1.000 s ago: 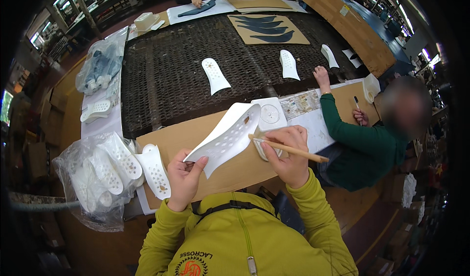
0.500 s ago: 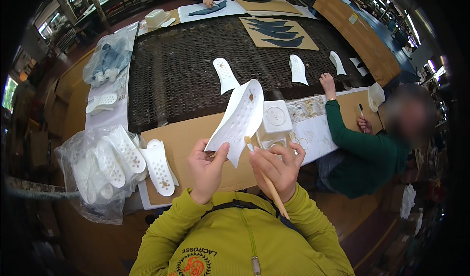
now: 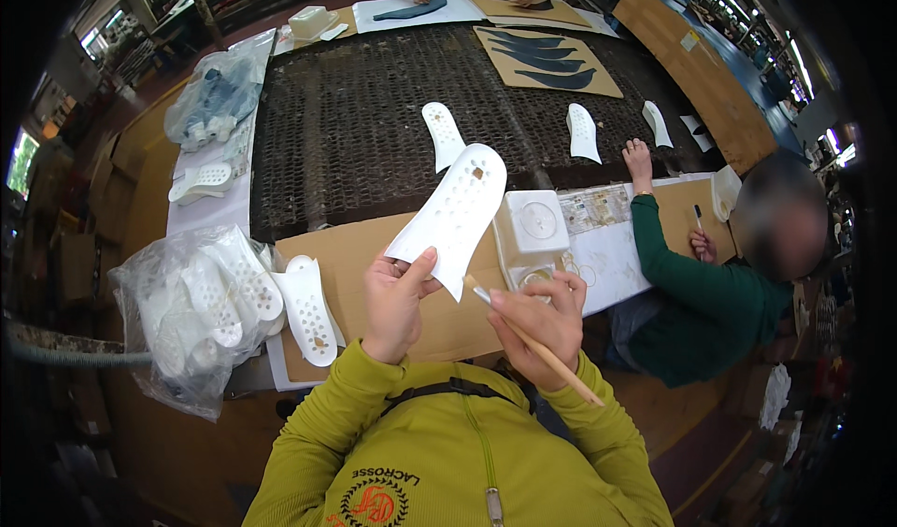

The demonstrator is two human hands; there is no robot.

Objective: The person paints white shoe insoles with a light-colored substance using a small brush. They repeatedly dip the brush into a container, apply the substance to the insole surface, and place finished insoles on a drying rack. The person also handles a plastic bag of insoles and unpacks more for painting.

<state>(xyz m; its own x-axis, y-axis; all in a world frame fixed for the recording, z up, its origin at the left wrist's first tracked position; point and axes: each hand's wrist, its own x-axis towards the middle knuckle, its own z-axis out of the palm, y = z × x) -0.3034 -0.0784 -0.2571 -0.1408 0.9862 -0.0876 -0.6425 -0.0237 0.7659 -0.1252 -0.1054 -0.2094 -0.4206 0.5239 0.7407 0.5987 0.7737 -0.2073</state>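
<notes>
My left hand (image 3: pixel 396 305) pinches the near end of a white perforated insole (image 3: pixel 453 211), held up at a tilt with a brown spot near its far end. In my right hand (image 3: pixel 542 331) is a brush (image 3: pixel 563 369) with a pale wooden handle; its bristles are close to the insole's near right edge, and I cannot tell whether they touch. Just beyond that hand, a white plastic container (image 3: pixel 539 221) stands on the table. Another white insole (image 3: pixel 312 317) lies on the cardboard (image 3: pixel 364 233) to the left.
A clear plastic bag (image 3: pixel 201 317) of white insoles sits at the left. More insoles (image 3: pixel 582 135) rest on the dark mesh conveyor (image 3: pixel 346 106) ahead. At the right, a co-worker in a green sleeve (image 3: pixel 659 247) reaches toward it. Dark curved pieces lie on a far board (image 3: pixel 603 80).
The insole has turned so its perforated face shows more fully. My right hand has shifted slightly right and down with the brush. Across the conveyor, a person's second hand has appeared.
</notes>
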